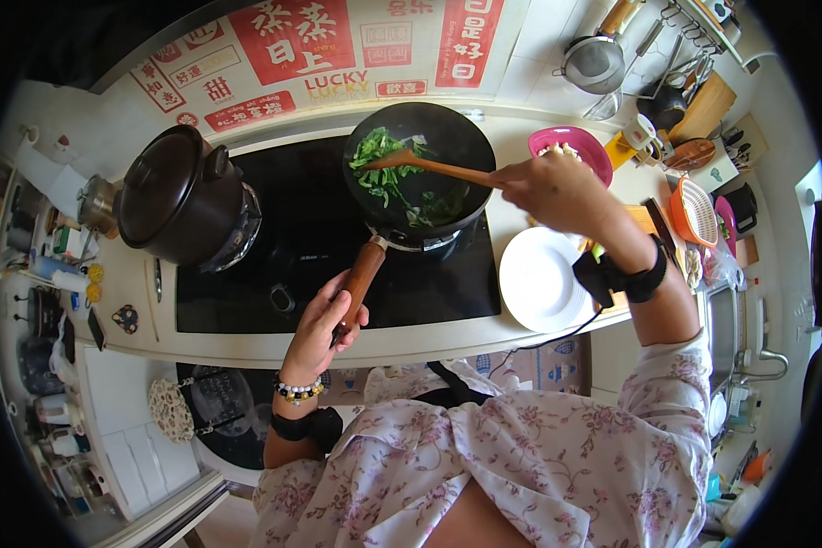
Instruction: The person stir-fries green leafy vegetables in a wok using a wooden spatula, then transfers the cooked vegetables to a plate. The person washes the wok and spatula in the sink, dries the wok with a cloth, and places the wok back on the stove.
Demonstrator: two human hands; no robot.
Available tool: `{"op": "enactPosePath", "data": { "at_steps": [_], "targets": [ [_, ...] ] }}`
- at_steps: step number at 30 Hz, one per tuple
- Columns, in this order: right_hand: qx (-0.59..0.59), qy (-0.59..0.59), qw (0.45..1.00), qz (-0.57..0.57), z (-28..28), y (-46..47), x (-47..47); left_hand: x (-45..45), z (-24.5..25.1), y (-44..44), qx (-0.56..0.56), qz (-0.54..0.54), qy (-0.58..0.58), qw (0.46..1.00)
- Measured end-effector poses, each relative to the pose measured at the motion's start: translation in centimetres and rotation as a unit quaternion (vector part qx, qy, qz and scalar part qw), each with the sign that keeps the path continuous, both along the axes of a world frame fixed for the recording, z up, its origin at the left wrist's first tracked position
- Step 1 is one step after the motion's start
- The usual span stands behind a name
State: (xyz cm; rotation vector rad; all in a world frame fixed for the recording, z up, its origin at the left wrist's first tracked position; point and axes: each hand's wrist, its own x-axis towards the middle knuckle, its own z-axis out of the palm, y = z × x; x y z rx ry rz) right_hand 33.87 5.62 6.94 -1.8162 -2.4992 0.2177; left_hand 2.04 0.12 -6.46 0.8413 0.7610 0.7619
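My left hand (325,329) grips the wooden handle (364,281) of a black wok (452,151), which rests on the right burner of a black glass gas hob (301,219). Chopped green leafy vegetables (383,175) lie in the wok, mostly towards its left side, with some near the bottom edge. In my right hand (555,195) is a wooden spatula (445,169); its blade touches the greens. Just beyond that hand stands a magenta bowl (592,147) with pale chopped pieces in it. White plates (541,281) are stacked below the same hand, right of the hob.
A dark lidded clay pot (178,198) stands on the left burner. Further right are a cutting board (640,218), a knife (661,226), an orange-rimmed basket (692,212) and a sink (723,322). Strainers (594,65) hang on the back wall. A black cable (555,340) hangs from my right wrist.
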Motion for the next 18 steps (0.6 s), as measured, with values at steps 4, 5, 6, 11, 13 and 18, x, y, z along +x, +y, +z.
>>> {"op": "enactPosePath", "data": {
  "at_steps": [4,5,6,11,13,18],
  "targets": [
    [-0.01,-0.03,0.999,0.012,1.9,-1.5,1.1,0.2,0.0,0.0,0.002,-0.009,0.017,1.0],
    [-0.045,-0.034,0.998,0.002,2.2,-1.5,1.9,0.2,0.0,0.0,0.004,-0.01,0.018,1.0],
    [-0.04,-0.02,0.999,0.009,2.7,-1.6,3.1,0.2,0.1,0.0,0.006,-0.01,0.02,1.0],
    [-0.009,-0.08,0.996,0.048,0.8,-0.1,2.7,0.3,0.2,0.0,0.004,-0.015,0.019,1.0],
    [-0.005,-0.072,0.995,0.065,1.8,-0.7,1.4,0.2,0.2,0.0,0.005,-0.014,0.019,1.0],
    [-0.093,-0.16,0.982,0.036,8.9,-2.1,2.4,0.2,0.1,0.0,0.006,-0.014,0.015,1.0]
  ]
}}
